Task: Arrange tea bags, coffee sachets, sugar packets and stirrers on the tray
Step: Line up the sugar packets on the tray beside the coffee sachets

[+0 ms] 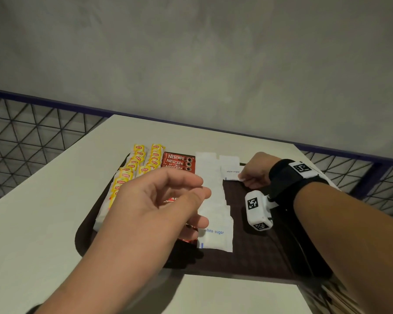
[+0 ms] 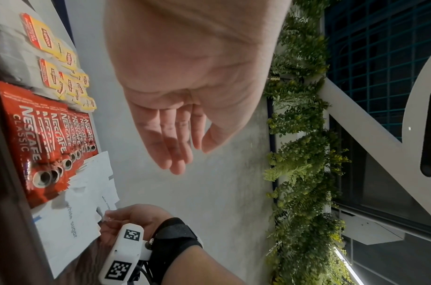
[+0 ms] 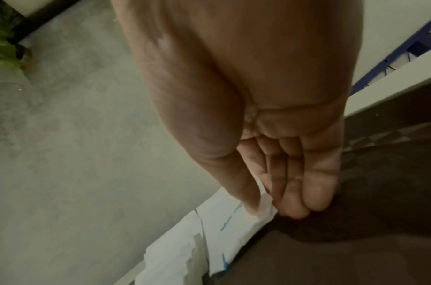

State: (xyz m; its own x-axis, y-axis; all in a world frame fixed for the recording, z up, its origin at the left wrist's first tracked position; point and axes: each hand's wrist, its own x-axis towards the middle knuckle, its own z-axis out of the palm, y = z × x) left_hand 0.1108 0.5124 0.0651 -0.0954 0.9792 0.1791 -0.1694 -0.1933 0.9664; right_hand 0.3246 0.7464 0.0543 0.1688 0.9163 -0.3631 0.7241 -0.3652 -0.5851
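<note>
1. White table [image 1: 43, 211] against a grey wall [image 1: 191, 53]; dark tray [image 1: 263, 252] on it; wire mesh railing [image 1: 32, 137] behind.
2. Right hand [image 1: 256, 171], at the tray's 1 o'clock, pinches a white sugar packet [image 1: 232, 173] between thumb and fingertips [image 3: 294, 208].
3. Left hand [image 1: 159, 200] hovers over tray centre, fingers loosely curled, holding nothing.
4. Tea bags [image 1: 138, 164] at 10 o'clock, coffee sachets [image 1: 178, 162] at 12, sugar row [image 1: 213, 205] centre; overlapped, counts cannot be told.

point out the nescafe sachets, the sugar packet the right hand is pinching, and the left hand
nescafe sachets [image 1: 178, 161], head view, on the top red sachet's label.
sugar packet [image 1: 231, 174], head view, on its white face below the print.
left hand [image 1: 159, 200], head view, on the back of the hand.
</note>
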